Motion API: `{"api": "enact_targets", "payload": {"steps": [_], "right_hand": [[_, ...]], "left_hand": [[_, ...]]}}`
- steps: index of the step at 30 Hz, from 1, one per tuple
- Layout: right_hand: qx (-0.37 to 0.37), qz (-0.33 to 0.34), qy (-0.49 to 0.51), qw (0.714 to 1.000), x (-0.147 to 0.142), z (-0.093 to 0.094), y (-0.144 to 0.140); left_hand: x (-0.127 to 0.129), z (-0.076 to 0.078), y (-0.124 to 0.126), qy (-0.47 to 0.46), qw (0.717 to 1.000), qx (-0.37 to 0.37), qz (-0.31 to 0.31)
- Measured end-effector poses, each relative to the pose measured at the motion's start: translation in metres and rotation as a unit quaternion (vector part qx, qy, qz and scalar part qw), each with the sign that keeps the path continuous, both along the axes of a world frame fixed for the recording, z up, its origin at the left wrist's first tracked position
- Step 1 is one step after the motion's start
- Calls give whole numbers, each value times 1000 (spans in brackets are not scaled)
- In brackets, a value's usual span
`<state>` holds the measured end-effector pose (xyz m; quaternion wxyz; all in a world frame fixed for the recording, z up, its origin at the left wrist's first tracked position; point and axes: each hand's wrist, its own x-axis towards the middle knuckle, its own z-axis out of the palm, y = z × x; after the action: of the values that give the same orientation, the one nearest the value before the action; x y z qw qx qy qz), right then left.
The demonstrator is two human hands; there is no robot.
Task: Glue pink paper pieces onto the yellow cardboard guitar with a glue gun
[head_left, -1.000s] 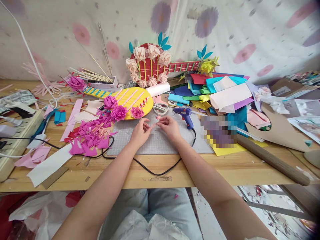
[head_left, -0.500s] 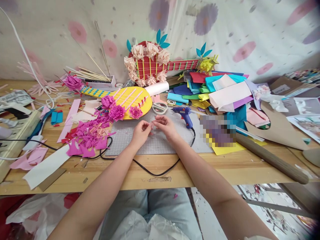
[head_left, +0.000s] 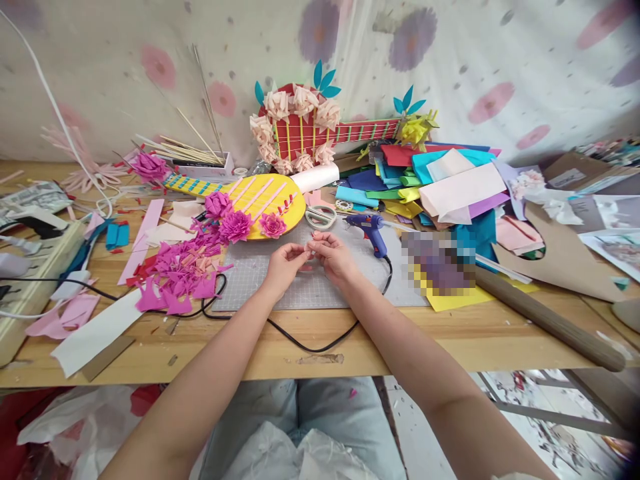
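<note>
Between both hands [head_left: 309, 259], something pink (too small).

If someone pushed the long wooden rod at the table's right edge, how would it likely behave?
The wooden rod looks round and smooth, so it would probably roll. It lies near the table edge, so it might drop off. It seems stiff and fairly heavy.

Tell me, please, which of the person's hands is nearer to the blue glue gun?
Right. The right hand sits just left of the blue glue gun; the left hand lies farther left, beyond the right hand.
</note>
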<state>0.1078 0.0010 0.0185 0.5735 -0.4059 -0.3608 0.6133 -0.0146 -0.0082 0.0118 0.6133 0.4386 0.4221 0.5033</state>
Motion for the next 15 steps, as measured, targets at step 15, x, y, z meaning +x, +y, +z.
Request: {"api": "enact_targets", "payload": {"steps": [15], "right_hand": [[-24, 67, -507, 859, 106, 38, -12]], "left_hand": [[-9, 5, 3, 28, 999, -23, 39]]}}
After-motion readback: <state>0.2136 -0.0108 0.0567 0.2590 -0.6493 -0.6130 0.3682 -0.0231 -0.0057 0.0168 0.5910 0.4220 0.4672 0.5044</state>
